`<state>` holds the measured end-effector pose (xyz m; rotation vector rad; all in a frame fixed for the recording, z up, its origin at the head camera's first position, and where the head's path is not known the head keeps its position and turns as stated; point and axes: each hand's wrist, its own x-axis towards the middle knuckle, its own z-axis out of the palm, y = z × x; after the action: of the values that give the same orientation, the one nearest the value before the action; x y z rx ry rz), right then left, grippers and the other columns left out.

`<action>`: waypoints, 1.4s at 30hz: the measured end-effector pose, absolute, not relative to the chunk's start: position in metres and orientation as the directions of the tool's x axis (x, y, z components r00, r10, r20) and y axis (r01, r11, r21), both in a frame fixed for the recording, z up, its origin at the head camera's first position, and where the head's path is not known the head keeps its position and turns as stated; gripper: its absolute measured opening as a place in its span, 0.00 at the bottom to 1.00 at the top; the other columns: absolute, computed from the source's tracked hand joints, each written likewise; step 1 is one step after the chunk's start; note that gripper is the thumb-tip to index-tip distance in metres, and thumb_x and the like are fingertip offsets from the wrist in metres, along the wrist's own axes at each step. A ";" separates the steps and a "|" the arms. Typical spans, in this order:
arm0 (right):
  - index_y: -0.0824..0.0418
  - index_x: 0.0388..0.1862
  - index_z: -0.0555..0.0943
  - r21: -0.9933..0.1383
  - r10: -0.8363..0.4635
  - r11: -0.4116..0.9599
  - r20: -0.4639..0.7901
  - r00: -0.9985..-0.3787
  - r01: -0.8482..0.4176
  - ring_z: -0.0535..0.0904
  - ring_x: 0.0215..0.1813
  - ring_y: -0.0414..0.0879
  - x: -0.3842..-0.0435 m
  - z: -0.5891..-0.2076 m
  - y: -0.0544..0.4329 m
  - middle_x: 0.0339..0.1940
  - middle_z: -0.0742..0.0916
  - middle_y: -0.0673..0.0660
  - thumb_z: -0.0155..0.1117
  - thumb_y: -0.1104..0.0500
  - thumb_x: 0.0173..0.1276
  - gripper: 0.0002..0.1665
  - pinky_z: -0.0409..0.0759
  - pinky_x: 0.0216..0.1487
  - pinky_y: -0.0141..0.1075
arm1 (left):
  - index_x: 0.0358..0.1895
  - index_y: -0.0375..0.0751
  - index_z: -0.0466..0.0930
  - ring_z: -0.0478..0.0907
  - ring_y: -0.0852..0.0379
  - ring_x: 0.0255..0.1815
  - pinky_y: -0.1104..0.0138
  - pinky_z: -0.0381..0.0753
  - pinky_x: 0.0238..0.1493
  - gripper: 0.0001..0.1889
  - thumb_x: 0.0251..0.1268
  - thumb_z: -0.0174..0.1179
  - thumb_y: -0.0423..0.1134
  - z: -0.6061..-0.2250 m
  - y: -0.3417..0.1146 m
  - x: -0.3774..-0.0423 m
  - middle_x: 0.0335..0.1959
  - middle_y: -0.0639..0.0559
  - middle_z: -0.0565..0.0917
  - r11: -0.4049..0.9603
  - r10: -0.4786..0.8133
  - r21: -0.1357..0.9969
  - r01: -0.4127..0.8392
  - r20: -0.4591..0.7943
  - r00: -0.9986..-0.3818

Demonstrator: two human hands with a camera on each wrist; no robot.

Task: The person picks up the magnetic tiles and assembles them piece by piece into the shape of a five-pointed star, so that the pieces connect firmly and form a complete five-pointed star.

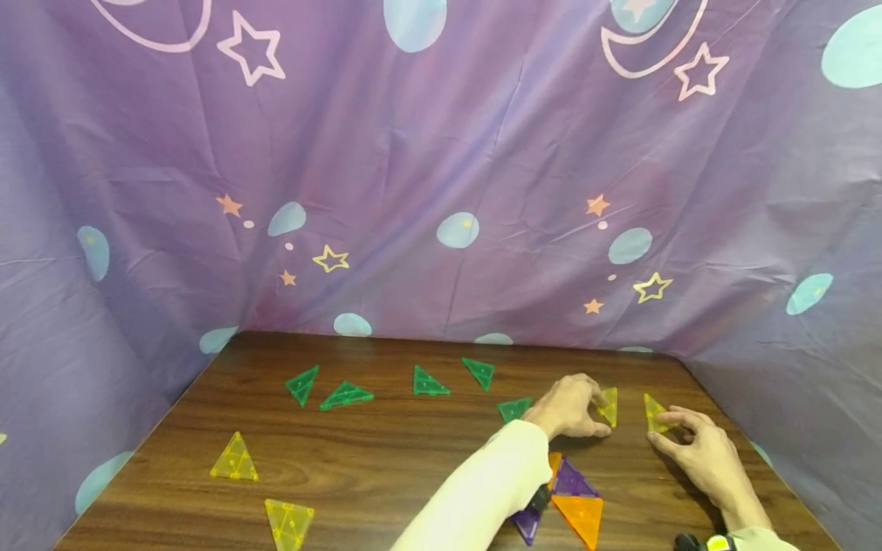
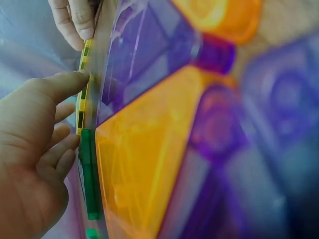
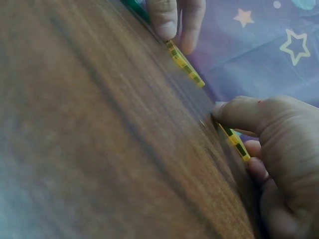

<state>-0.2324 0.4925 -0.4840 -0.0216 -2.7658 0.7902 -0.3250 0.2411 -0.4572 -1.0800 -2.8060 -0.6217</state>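
Observation:
In the head view, my left hand (image 1: 570,408) reaches to the right side of the table, thumb and fingers curled about a yellow triangle tile (image 1: 609,407) lying flat. Farther right, my right hand (image 1: 703,451) pinches a second yellow triangle tile (image 1: 653,414) between thumb and fingers, covering part of it. The right wrist view shows this tile's edge (image 3: 240,146) low against the wood, with a gap between the two yellow tiles. A green triangle tile (image 1: 514,409) lies beside my left wrist.
Under my left forearm, orange (image 1: 581,516) and purple (image 1: 573,480) triangle tiles lie together, partly hidden. Several green triangle tiles (image 1: 346,395) are spread along the back. Two yellow triangle tiles (image 1: 235,461) lie at the left. A purple patterned cloth (image 1: 386,168) hangs behind the table.

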 end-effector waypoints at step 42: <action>0.67 0.83 0.69 -0.595 0.097 0.804 0.164 -0.982 -0.020 0.77 0.71 0.77 -0.229 -0.482 0.490 0.76 0.78 0.78 0.79 0.35 0.73 0.55 0.79 0.60 0.72 | 0.83 0.56 0.76 0.79 0.61 0.75 0.70 0.74 0.76 0.48 0.58 0.85 0.59 -0.440 0.242 -0.306 0.74 0.62 0.83 0.675 0.631 0.358 0.646 0.175 -0.756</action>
<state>-0.2291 0.4900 -0.4815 -0.0609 -2.8039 0.9279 -0.3063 0.2419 -0.4397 -1.0834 -2.8412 -0.6284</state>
